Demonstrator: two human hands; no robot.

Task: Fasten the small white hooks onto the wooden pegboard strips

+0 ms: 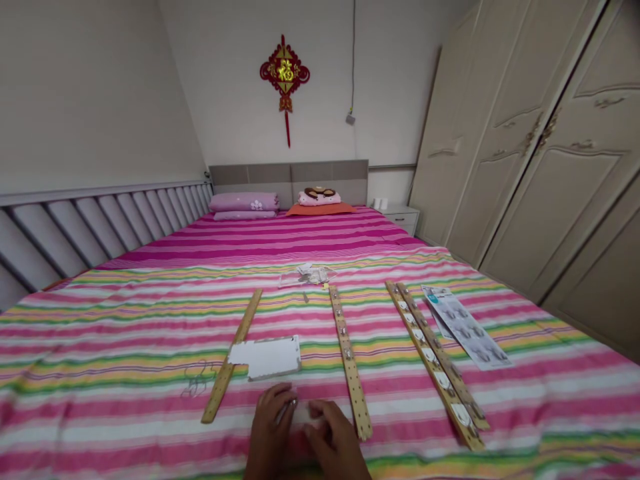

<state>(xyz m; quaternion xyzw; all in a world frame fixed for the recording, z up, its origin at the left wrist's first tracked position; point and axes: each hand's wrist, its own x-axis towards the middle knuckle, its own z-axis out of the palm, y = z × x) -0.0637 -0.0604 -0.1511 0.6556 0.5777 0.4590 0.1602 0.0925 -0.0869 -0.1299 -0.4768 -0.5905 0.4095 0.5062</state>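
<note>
At the bottom middle, my left hand (273,427) is closed, with a small shiny metal piece (293,403) at its fingertips. My right hand (334,437) is beside it, fingers curled; what it holds, if anything, is too small to make out. Just beyond my hands lies a white card (270,357) with ragged edges, partly over a wooden strip (233,357). Right of my hands, another wooden strip (356,393) with holes carries several metal pieces along its far half. Farther right, two strips lie side by side, one (430,360) bearing white tags with metal pieces.
A printed sheet (470,330) lies right of the paired strips. A clear bag (310,275) with small items is beyond the middle, and tangled thread (199,379) at left. Folded bedding (245,203) sits by the headboard (265,175). A wardrobe (530,167) stands at right.
</note>
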